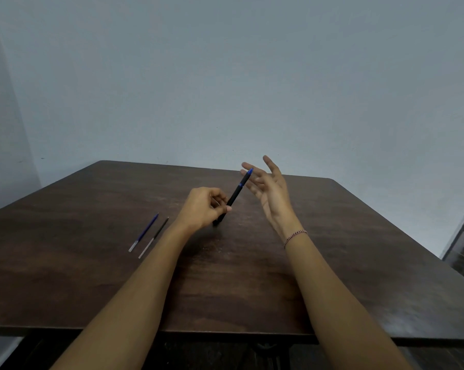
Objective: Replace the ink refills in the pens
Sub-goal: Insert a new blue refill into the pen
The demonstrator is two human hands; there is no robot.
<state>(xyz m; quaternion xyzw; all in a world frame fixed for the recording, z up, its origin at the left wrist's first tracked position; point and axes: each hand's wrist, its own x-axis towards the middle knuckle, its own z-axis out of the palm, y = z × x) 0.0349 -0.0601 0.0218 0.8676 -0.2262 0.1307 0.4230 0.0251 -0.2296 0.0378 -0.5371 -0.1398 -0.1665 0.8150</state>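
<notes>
The left hand (201, 206) grips a black pen (235, 196) near its lower end, its fingers (218, 196) curled round the barrel and the thumb pressed against the side. The pen tilts up and away to the right, with its blue tip at the top. Whether its lower end touches the tabletop (92, 276) cannot be told, as the hand hides part of it. The right hand (268, 190) is raised just beside the upper part of the pen, palm turned toward it, its fingers (248, 166) straight and spread apart, holding nothing; the blue tip shows in front of these fingers, and contact between them cannot be made out. A thin braided bracelet (295, 237) circles the right wrist. On the dark wooden tabletop, to the left of the left forearm, two refills lie side by side and nearly parallel, close but apart: a blue refill (145, 231) on the outside and a black refill (154, 236) nearer the arm, each with a clear section at its near end. A plain pale wall (225, 76) rises behind the tabletop
</notes>
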